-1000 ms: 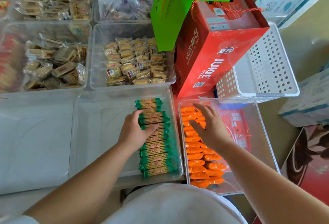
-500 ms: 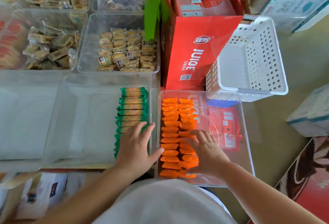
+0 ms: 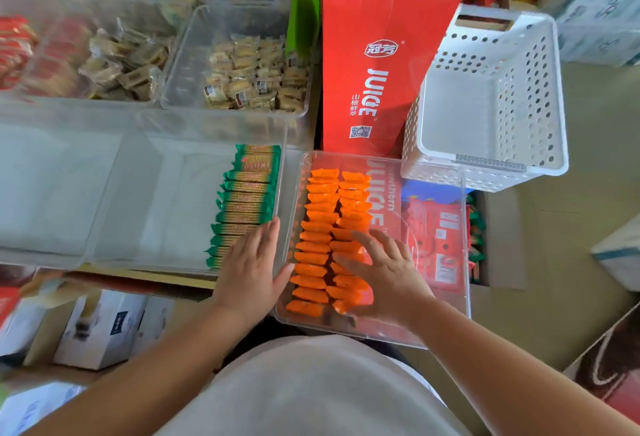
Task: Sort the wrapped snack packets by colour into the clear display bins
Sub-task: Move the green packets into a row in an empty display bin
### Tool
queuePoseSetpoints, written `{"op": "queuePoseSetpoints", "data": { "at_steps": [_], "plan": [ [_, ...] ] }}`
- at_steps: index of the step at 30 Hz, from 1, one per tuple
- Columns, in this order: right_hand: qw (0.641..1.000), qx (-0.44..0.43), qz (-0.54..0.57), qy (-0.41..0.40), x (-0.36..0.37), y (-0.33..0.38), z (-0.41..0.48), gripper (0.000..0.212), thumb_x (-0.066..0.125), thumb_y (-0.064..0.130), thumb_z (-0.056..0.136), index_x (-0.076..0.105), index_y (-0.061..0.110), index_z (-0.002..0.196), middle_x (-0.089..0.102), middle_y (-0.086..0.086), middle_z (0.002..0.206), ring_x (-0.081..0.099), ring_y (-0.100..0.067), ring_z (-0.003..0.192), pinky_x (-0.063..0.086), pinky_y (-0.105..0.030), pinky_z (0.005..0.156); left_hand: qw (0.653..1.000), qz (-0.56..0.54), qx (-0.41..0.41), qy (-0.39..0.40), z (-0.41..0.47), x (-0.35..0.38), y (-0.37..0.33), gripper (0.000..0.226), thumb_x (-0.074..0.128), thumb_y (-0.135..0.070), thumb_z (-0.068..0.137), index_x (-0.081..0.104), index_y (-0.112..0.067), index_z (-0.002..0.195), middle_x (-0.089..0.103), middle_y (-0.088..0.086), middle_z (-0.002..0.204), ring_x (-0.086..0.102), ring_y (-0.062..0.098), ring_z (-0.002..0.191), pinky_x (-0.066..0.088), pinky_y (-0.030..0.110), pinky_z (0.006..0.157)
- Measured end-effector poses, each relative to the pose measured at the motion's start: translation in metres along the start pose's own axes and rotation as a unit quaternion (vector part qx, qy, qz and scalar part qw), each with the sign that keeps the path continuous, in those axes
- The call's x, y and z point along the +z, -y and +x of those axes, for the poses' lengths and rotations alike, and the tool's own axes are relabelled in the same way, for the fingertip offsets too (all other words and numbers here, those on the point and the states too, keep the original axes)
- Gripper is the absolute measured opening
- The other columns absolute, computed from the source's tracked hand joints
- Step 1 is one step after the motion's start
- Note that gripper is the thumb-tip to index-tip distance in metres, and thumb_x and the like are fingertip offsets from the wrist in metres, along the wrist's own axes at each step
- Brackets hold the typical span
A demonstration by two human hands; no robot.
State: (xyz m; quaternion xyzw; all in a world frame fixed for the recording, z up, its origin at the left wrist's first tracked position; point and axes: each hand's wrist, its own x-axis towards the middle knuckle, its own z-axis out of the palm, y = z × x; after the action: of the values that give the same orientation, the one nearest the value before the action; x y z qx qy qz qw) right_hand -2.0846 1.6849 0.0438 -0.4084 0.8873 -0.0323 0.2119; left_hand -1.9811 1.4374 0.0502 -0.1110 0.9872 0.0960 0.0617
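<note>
In front of you, two clear bins sat side by side. Your left hand (image 3: pixel 251 271) lay flat with fingers spread, covering the near end of the green packets (image 3: pixel 247 198) stacked in one column along the right wall of the left bin (image 3: pixel 114 200). Your right hand (image 3: pixel 384 273), also open and gripping nothing, rested on the orange packets (image 3: pixel 323 224), hiding part of their two columns in the right bin (image 3: pixel 464 262). Behind stood a red juice box (image 3: pixel 377 75) and a white perforated basket (image 3: pixel 491 103). The farther bins of pale wrapped snacks (image 3: pixel 256 79) looked blurred, their labels unreadable. Cardboard boxes (image 3: pixel 100 328) crowded the floor at lower left.
</note>
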Motion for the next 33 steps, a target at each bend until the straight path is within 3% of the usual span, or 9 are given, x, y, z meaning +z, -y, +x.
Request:
{"op": "queuePoseSetpoints", "data": {
  "at_steps": [3, 7, 11, 20, 24, 33],
  "plan": [
    [0.999, 0.011, 0.019, -0.028, 0.008, 0.001, -0.006, 0.082, 0.06, 0.08, 0.073, 0.04, 0.047, 0.145, 0.038, 0.001, 0.142, 0.04, -0.028, 0.127, 0.042, -0.05, 0.106, 1.0, 0.0, -0.005, 0.011, 0.0, -0.002, -0.002, 0.082, 0.045, -0.057, 0.096, 0.015, -0.015, 0.158, 0.037, 0.01, 0.157, 0.037, 0.029, 0.142, 0.038, 0.045, 0.114],
    [0.997, 0.017, 0.08, 0.006, 0.015, 0.003, -0.008, 0.08, 0.063, 0.068, 0.081, 0.036, 0.038, 0.15, 0.033, 0.004, 0.144, 0.04, -0.024, 0.127, 0.043, -0.043, 0.108, 1.0, 0.0, -0.009, 0.017, 0.0, -0.003, -0.003, 0.082, 0.034, -0.061, 0.094, 0.016, -0.014, 0.158, 0.04, 0.011, 0.155, 0.04, 0.03, 0.14, 0.043, 0.047, 0.11],
    [0.997, -0.002, 0.067, 0.03, 0.011, 0.009, -0.001, 0.089, 0.065, 0.074, 0.075, 0.038, 0.032, 0.148, 0.025, 0.006, 0.151, 0.039, -0.023, 0.13, 0.044, -0.043, 0.107, 1.0, 0.0, -0.008, 0.019, 0.001, -0.002, -0.002, 0.082, 0.039, -0.06, 0.094, 0.016, -0.014, 0.158, 0.042, 0.011, 0.153, 0.042, 0.03, 0.138, 0.045, 0.048, 0.108],
    [0.997, -0.035, 0.041, 0.047, 0.006, 0.001, 0.01, 0.096, 0.07, 0.072, 0.067, 0.037, 0.032, 0.148, 0.021, 0.008, 0.157, 0.041, -0.024, 0.132, 0.044, -0.042, 0.106, 1.0, -0.012, -0.004, 0.022, 0.003, -0.001, -0.001, 0.083, 0.047, -0.059, 0.095, 0.014, -0.016, 0.158, 0.039, 0.009, 0.155, 0.04, 0.028, 0.139, 0.044, 0.048, 0.108],
    [0.997, -0.026, 0.061, 0.042, 0.012, 0.0, 0.008, 0.1, 0.072, 0.065, 0.068, 0.028, 0.032, 0.151, 0.022, 0.006, 0.153, 0.044, -0.027, 0.131, 0.047, -0.042, 0.103, 1.0, -0.011, 0.002, 0.013, 0.003, 0.0, 0.001, 0.082, 0.048, -0.058, 0.094, 0.018, -0.014, 0.157, 0.044, 0.011, 0.15, 0.045, 0.029, 0.135, 0.048, 0.048, 0.104],
    [0.997, -0.021, 0.051, 0.05, 0.012, 0.003, 0.015, 0.101, 0.074, 0.074, 0.066, 0.03, 0.037, 0.149, 0.024, 0.005, 0.149, 0.041, -0.026, 0.13, 0.045, -0.043, 0.106, 1.0, -0.008, 0.002, 0.003, 0.002, 0.004, 0.002, 0.08, 0.042, -0.059, 0.096, 0.018, -0.014, 0.157, 0.043, 0.011, 0.151, 0.045, 0.029, 0.135, 0.048, 0.047, 0.104]
  ]
}}
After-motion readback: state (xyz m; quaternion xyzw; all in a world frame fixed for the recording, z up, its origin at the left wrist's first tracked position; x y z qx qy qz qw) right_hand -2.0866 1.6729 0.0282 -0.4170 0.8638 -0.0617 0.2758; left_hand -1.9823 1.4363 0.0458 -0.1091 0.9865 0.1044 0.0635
